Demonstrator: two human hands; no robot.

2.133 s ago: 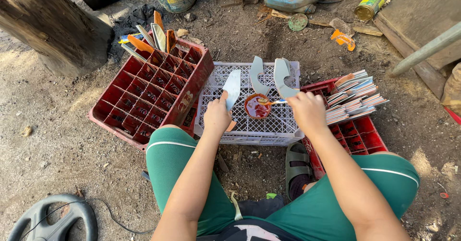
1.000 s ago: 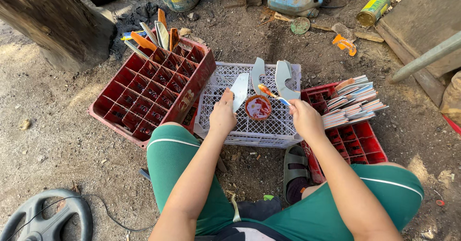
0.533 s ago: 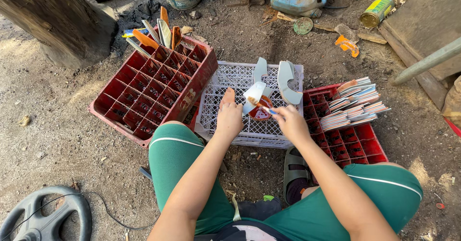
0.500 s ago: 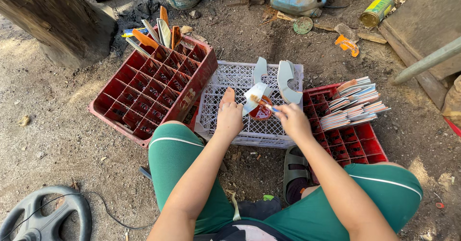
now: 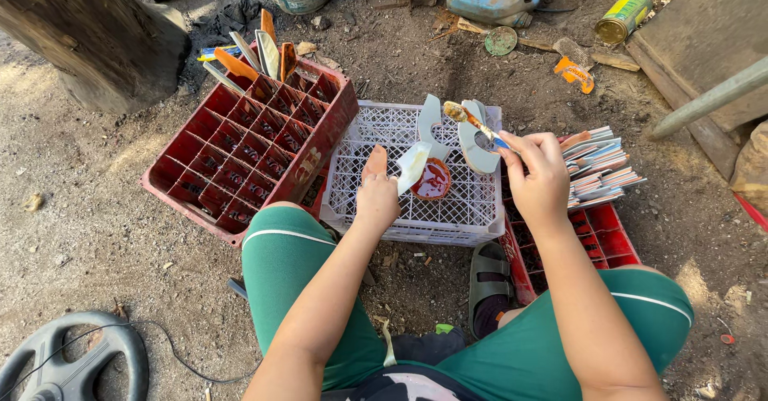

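My left hand point(image 5: 376, 193) holds a pale flat blade-shaped piece point(image 5: 413, 167) over an upturned white plastic crate point(image 5: 400, 209). My right hand point(image 5: 540, 173) grips a small brush point(image 5: 476, 121) with a blue handle, its wet tip raised above the crate. A small round tin of reddish-brown glue point(image 5: 434, 181) sits on the crate between the hands. Two more pale shaped pieces point(image 5: 448, 129) stand on the crate behind the tin.
A red partitioned crate point(image 5: 248, 149) at left holds several flat pieces at its far corner. A second red crate point(image 5: 596, 233) at right carries a stack of flat pieces point(image 5: 600, 169). Dirt ground, a wooden post point(image 5: 88, 37), cans, a jug and a steering wheel point(image 5: 68, 361) surround them.
My right hand lifted the brush out of the tin and up to the right. My left hand drew the pale piece back toward me, off the tin.
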